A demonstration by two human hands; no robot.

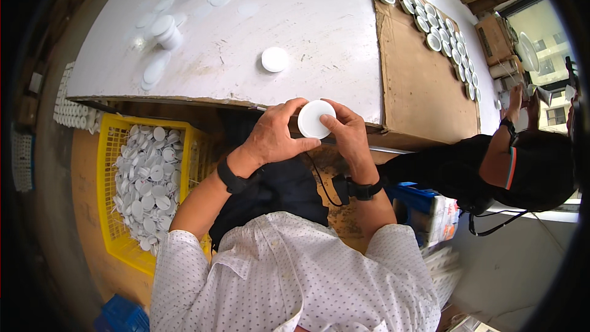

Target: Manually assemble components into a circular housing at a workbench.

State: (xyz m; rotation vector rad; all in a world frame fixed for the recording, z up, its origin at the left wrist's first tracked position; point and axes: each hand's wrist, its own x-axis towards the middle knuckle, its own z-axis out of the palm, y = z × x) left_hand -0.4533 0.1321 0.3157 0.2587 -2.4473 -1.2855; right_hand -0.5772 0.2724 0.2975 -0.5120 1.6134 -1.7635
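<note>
Near the frame's centre, the left hand (275, 132) and right hand (351, 133) grasp a white disc (312, 119) close to the table (332, 37). The right thumb rests on its face; light, even rim pressure should avoid flexing it.
</note>
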